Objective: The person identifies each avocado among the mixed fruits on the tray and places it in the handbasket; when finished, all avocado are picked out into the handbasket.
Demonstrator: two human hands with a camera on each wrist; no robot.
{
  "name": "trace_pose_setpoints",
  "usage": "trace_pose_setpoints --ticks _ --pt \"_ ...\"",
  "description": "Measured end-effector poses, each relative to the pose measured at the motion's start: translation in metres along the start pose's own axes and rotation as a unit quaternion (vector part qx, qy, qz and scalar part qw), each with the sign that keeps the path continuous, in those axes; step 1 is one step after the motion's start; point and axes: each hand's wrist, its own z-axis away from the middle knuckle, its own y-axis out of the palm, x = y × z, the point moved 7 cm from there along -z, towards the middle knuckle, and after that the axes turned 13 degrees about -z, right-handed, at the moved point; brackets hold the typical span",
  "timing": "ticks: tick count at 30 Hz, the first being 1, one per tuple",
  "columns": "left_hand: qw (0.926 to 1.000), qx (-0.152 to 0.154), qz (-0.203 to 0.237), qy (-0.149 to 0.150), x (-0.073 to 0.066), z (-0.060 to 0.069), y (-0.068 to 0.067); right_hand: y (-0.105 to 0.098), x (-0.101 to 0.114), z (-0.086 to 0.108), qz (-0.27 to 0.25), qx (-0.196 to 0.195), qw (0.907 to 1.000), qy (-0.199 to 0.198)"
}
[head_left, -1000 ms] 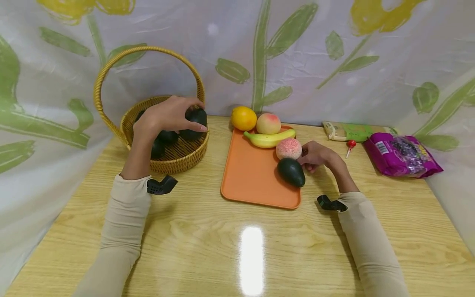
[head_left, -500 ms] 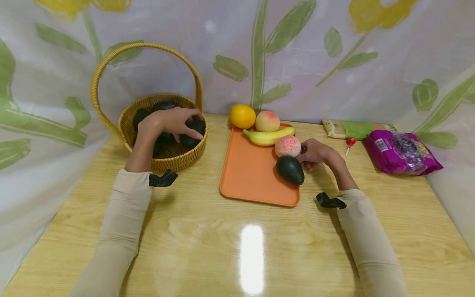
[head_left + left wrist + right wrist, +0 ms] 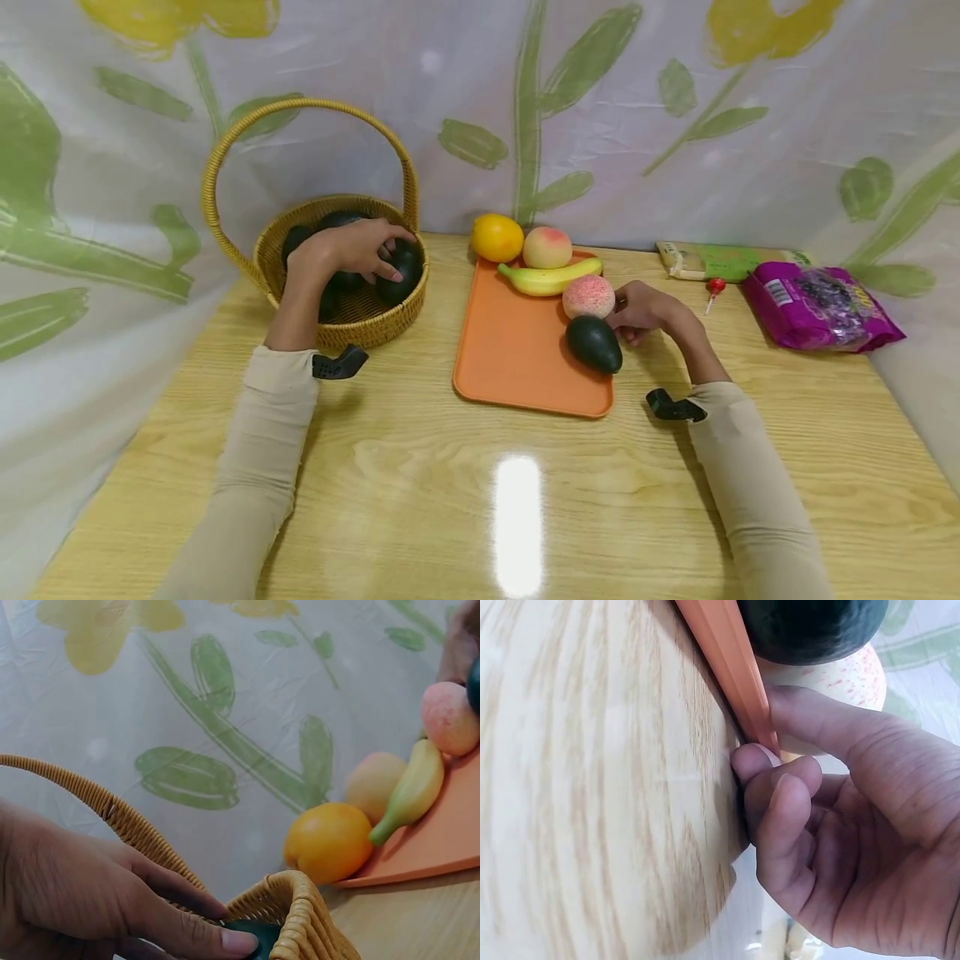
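Observation:
Several dark green avocados lie in the wicker basket (image 3: 367,332) at the left. My left hand (image 3: 341,250) is inside its rim, with loosely bent fingers touching the top of the rightmost avocado (image 3: 403,279). In the left wrist view, the thumb lies along a sliver of that avocado (image 3: 259,934); the rim hides the rest. My right hand (image 3: 643,308) pinches the right edge of the orange tray (image 3: 517,358) between thumb and fingers. On the tray, close to that hand, are a speckled pink peach (image 3: 588,297) and another avocado (image 3: 594,344).
A banana (image 3: 547,279) lies across the tray's far end. Behind it sit an orange fruit (image 3: 497,238) and a second peach (image 3: 547,247). Farther right are a red lollipop (image 3: 716,287), a green packet (image 3: 723,262) and a purple bag (image 3: 821,307). The basket handle (image 3: 307,104) arches above the left hand.
My left hand has lowered an avocado into the basket's right side, and its thumb has drawn back from it. The right hand keeps its place at the tray edge. The view has shifted slightly.

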Motion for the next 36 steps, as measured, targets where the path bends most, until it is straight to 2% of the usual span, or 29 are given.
trace_pose_setpoints --ticks 7,12,14,20,28,33,36 --pt "0.9998 -0.017 -0.004 -0.001 -0.002 0.001 -0.006 -0.003 -0.001 -0.002 -0.001 -0.001 1.0 -0.005" --pt "0.9982 -0.035 -0.046 0.019 -0.005 0.007 -0.01 -0.001 -0.001 -0.005 0.005 0.005 0.9999 0.009" --pt "0.9966 -0.047 -0.064 0.021 -0.006 0.01 -0.014 -0.001 0.0 -0.007 0.008 0.005 0.9999 0.011" --pt "0.9935 -0.077 -0.082 0.017 -0.015 0.023 -0.03 -0.005 0.007 -0.011 0.015 -0.007 0.9999 0.004" --pt "0.9922 -0.092 -0.073 0.041 -0.046 0.038 -0.037 -0.004 0.003 -0.007 0.008 0.001 0.9999 0.012" --pt "0.9878 -0.102 -0.101 0.06 -0.071 0.036 -0.035 0.003 0.019 0.014 0.0 0.005 0.9998 0.02" --pt "0.9837 -0.114 -0.106 0.089 -0.087 0.032 -0.032 0.002 0.013 0.012 0.004 0.002 0.9997 0.023"
